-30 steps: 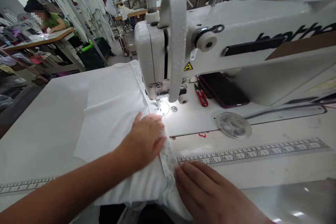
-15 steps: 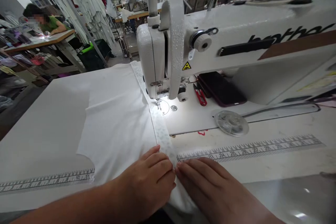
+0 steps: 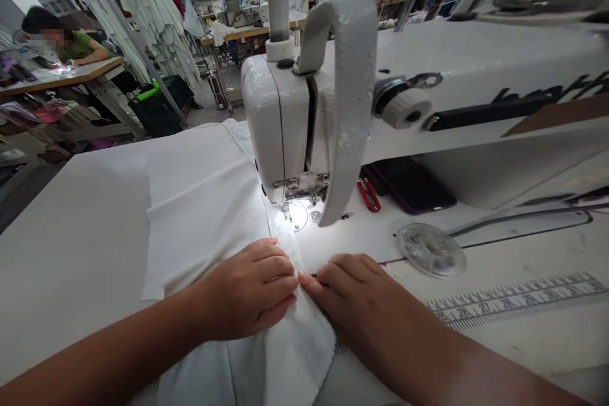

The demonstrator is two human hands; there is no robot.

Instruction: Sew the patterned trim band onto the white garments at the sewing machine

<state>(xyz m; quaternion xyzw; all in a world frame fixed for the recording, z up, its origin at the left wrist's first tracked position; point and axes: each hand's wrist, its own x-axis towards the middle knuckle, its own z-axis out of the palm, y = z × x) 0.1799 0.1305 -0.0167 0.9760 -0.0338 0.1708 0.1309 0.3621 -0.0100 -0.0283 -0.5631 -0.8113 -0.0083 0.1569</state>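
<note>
White fabric [image 3: 200, 203] lies on the sewing table and runs under the presser foot [image 3: 288, 206] of a white industrial sewing machine [image 3: 304, 114]. My left hand [image 3: 252, 292] rests on the cloth with its fingers curled, pinching the fabric's edge. My right hand [image 3: 347, 288] sits just beside it, fingertips pressed together on the same edge. Both hands lie a short way in front of the lit needle plate [image 3: 299, 214]. The lace strip along the cloth's right edge is mostly hidden under my fingers.
Red thread snips [image 3: 370, 193] and a dark phone [image 3: 409, 184] lie under the machine arm. A clear round bobbin cover [image 3: 431, 248] sits on the table, and a printed ruler [image 3: 518, 298] runs along its front. Another person [image 3: 66, 44] works at a far-left table.
Both hands slid forward along the cloth's edge toward the needle, now nearly touching each other. The view moved closer to the machine head.
</note>
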